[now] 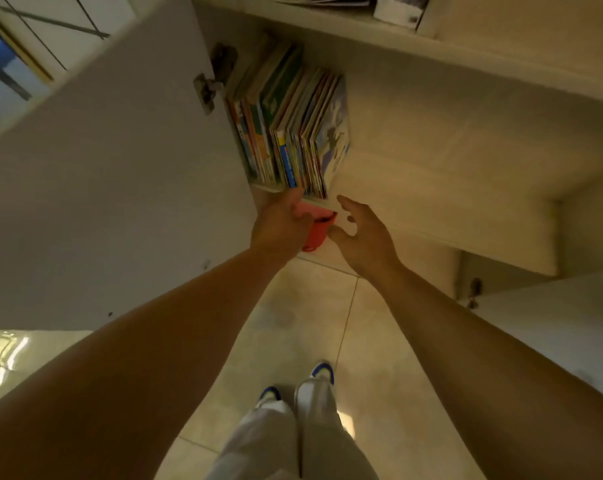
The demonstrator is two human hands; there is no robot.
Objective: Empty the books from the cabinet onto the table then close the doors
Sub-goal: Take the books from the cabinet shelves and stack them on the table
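A row of thin, colourful books [293,129] stands upright at the left end of a shelf in the white cabinet [449,140]. The outermost one, with a blue and white cover [336,133], leans against the rest. My left hand [281,225] reaches to the lower front edge of the row, and its fingertips are at the books' bottom corners. My right hand [362,237] hovers just right of the row with fingers spread, holding nothing. Neither hand grips a book.
The left cabinet door [102,202] stands wide open beside my left arm, and the right door [563,327] is open by my right forearm. A red object [315,235] sits below the shelf between my hands. More papers [345,0] lie on the shelf above. Tiled floor lies underfoot.
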